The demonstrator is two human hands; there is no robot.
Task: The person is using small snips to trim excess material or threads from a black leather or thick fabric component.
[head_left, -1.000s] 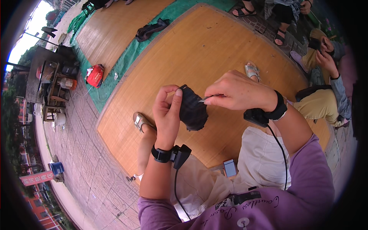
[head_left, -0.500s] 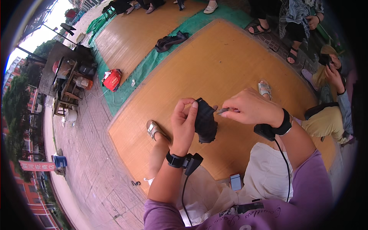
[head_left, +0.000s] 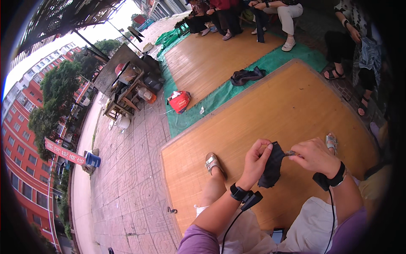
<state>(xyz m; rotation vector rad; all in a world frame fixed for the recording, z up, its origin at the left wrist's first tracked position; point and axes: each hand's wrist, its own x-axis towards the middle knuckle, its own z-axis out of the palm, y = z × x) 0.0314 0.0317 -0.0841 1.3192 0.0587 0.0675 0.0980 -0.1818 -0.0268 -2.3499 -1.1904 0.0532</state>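
Left fingers (head_left: pixel 267 151): dark cloth (head_left: pixel 271 170), pinched, as before. Right fingers (head_left: pixel 299 159): small metal tool (head_left: pixel 289 153), pinched, at cloth's edge; grips unchanged, view swung.

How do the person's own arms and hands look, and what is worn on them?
The left hand and right hand are without gloves; each side has a black wrist strap, a boxy black device and a thin black cable. The right side also has a thin pale wristband. The short fabric sleeves are purple.

Dark cloth (head_left: pixel 272 167), hanging down, small tool (head_left: pixel 290 153) alongside
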